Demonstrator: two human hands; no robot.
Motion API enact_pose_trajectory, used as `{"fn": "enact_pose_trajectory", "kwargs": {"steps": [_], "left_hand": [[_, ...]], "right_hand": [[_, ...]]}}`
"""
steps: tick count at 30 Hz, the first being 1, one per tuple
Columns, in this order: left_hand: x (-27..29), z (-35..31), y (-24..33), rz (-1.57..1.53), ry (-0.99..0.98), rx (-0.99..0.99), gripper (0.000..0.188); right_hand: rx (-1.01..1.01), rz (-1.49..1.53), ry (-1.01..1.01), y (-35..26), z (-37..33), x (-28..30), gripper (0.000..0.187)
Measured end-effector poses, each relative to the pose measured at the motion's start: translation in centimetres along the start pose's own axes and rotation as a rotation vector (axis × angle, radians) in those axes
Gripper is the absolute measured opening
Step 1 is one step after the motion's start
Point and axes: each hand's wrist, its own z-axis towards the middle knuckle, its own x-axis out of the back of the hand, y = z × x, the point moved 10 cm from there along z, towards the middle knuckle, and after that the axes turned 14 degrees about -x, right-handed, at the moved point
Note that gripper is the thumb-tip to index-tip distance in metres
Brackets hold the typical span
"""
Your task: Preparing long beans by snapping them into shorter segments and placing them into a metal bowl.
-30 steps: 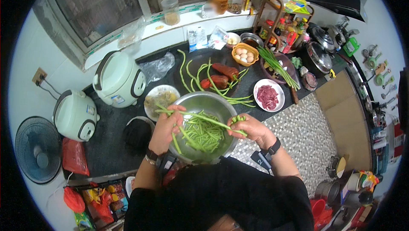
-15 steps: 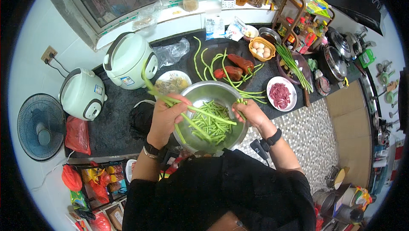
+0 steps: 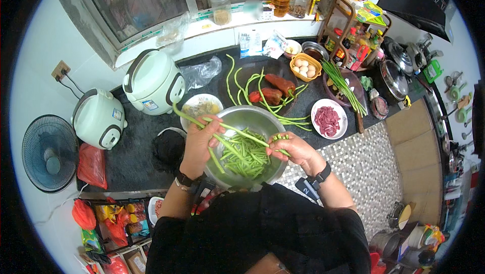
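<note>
— Two hands at mid-frame; what do the fingers hold?
— Left hand [image 3: 199, 140] pinches a long bean [image 3: 222, 126], its free end running up-left; right hand [image 3: 293, 148] grips the bean's other end, fingers curled tight.
— Where's the bean?
— Stretched over the steel bowl [image 3: 252, 117], which holds cut green pieces.
— Around that?
— More beans [image 3: 242, 84] and red peppers [image 3: 278, 84] above the bowl, a meat plate [image 3: 328, 120] to its right, a rice cooker [image 3: 151, 82] upper left.

Home kitchen: rice cookers [image 3: 151, 82], pots (stove side) [image 3: 391, 74], vegetables.
</note>
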Motion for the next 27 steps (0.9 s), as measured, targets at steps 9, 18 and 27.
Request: {"fn": "enact_pose_trajectory", "kwargs": {"steps": [9, 18, 27], "left_hand": [[-4.1, -0.9, 2.4, 0.248, -0.229, -0.045, 0.004], [-3.8, -0.8, -1.4, 0.216, -0.264, 0.103, 0.009], [-4.7, -1.5, -1.8, 0.289, -0.348, 0.044, 0.012]], "right_hand": [[0.050, -0.156, 0.545, 0.7, 1.1, 8.7, 0.012], [-0.041, 0.026, -0.078, -1.1, -1.7, -1.7, 0.019], [0.019, -0.255, 0.318, -0.6, -0.1, 1.7, 0.012]]}}
